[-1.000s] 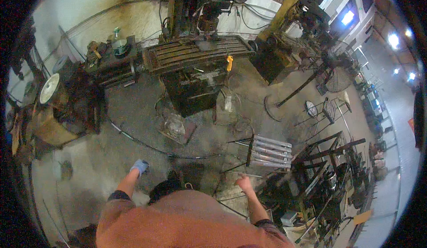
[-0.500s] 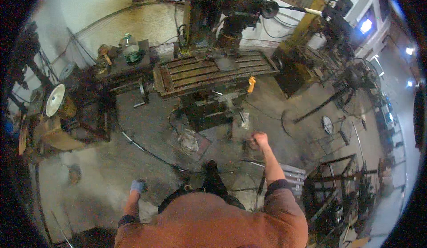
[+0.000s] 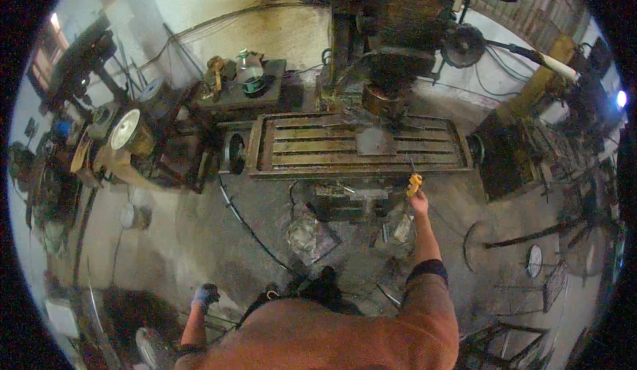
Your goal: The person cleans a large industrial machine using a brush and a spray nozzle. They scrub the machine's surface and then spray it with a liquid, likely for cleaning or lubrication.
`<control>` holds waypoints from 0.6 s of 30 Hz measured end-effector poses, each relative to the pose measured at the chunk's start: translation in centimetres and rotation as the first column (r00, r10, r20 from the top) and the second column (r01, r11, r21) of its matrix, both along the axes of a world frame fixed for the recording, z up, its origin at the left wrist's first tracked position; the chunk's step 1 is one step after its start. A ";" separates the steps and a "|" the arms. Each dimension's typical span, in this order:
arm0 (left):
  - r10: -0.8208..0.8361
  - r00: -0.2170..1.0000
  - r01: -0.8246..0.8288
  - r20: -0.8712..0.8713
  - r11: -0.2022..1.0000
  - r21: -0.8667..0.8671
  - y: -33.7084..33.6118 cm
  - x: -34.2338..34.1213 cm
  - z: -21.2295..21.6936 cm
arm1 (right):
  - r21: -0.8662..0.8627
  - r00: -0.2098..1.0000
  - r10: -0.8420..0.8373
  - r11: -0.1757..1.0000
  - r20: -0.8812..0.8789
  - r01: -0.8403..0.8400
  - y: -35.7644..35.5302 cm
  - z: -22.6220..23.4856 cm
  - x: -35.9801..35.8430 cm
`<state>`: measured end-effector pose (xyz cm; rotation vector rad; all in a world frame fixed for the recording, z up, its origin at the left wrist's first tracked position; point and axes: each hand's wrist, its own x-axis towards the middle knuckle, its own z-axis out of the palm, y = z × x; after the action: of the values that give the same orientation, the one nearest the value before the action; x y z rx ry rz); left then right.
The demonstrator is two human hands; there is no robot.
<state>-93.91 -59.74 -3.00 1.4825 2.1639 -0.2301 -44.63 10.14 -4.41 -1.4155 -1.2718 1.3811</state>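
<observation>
Head view: yellow tool (image 3: 415, 185) at the front edge of the machine table (image 3: 332, 175), toward its right end. Right hand (image 3: 419, 204) meets its lower end; I cannot tell whether it is clamped. Left hand (image 3: 206, 295), gloved, hangs well apart, grip unclear. Jug (image 3: 251, 76) on bench (image 3: 271, 93), back left.

The slotted metal table (image 3: 361, 173) carries a flat greyish patch (image 3: 375, 142).

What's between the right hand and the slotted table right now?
In the head view, a yellow object lies between the right hand and the slotted table, right at the hand; blur hides whether it is gripped.
</observation>
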 end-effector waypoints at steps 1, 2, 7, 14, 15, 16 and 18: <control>0.023 0.997 -0.019 0.071 0.998 -0.055 4.0 -0.4 0.3 | -0.050 0.932 0.016 0.998 -0.361 -0.036 2.7 -2.4 2.2; 0.036 0.989 -0.022 0.147 0.995 -0.096 8.0 -0.4 0.3 | -0.108 0.752 -0.005 0.990 -0.659 -0.088 5.7 -4.3 4.8; 0.531 0.544 -0.657 0.649 0.751 -0.064 13.2 1.2 0.5 | 0.282 0.998 0.012 0.959 0.056 -0.027 7.7 -5.6 5.1; 0.436 0.757 -0.499 0.487 0.866 0.000 13.3 1.5 -0.5 | 0.446 0.956 -0.017 0.887 0.294 -0.122 -2.4 9.3 0.9; 0.378 0.826 -0.427 0.417 0.904 0.027 14.3 0.8 -2.0 | 0.447 0.990 0.018 0.891 0.142 -0.080 -2.5 8.4 2.7; 0.357 0.873 -0.389 0.332 0.920 0.036 13.1 0.9 -3.1 | 0.269 0.976 0.207 0.946 -0.066 -0.183 -4.3 10.6 2.1; 0.374 0.794 -0.429 0.479 0.903 0.004 12.2 0.8 -3.8 | -0.030 0.921 0.366 0.927 -0.136 -0.373 -7.7 15.0 0.8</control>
<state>-93.09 -47.49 -6.82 0.9558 2.0378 0.3753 -43.87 2.39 10.57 -1.1356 -1.4776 1.7410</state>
